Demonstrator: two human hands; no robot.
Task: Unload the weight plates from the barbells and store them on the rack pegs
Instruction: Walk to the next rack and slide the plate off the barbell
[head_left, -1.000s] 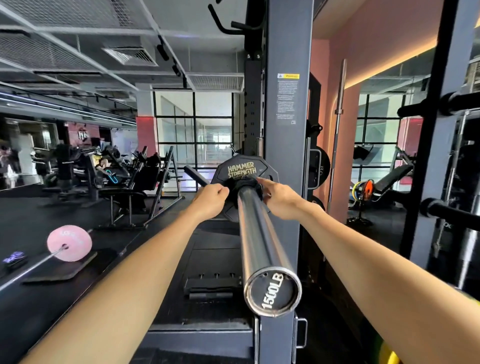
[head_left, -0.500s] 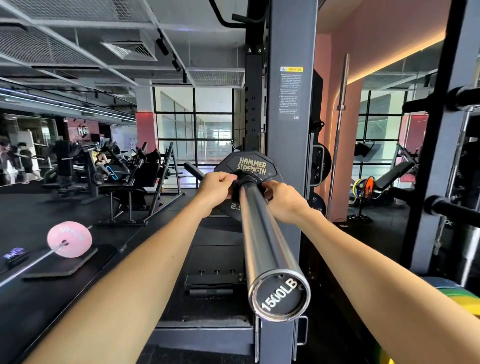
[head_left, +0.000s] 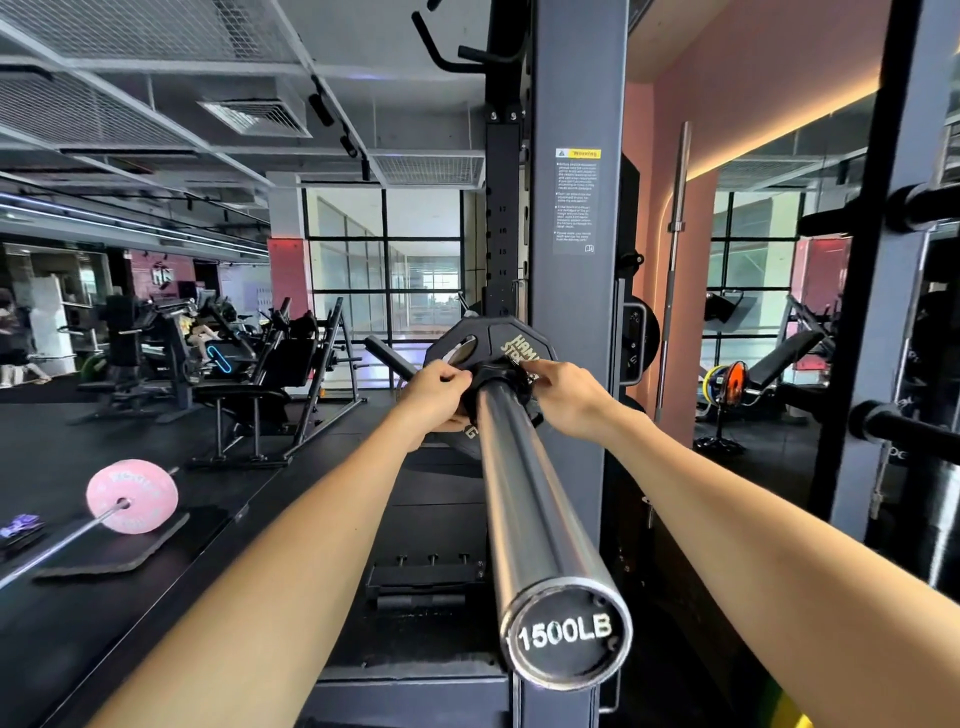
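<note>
Both hands (head_left: 436, 387) (head_left: 563, 397) on blk collar (head_left: 493, 375), steel sleeve (head_left: 524, 483)

bare forearms, sleeveless, no gloves, no jewellery

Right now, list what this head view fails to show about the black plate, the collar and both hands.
- Black plate: lower half hidden by the barbell sleeve and both hands; weight marking unreadable, logo partly covered.
- Collar: mostly covered by fingers; locked or released cannot be told.
- Left hand: fingertips hidden behind the collar.
- Right hand: how its fingers meet the collar unclear.
- Pink plate: lettering blurred.
</note>
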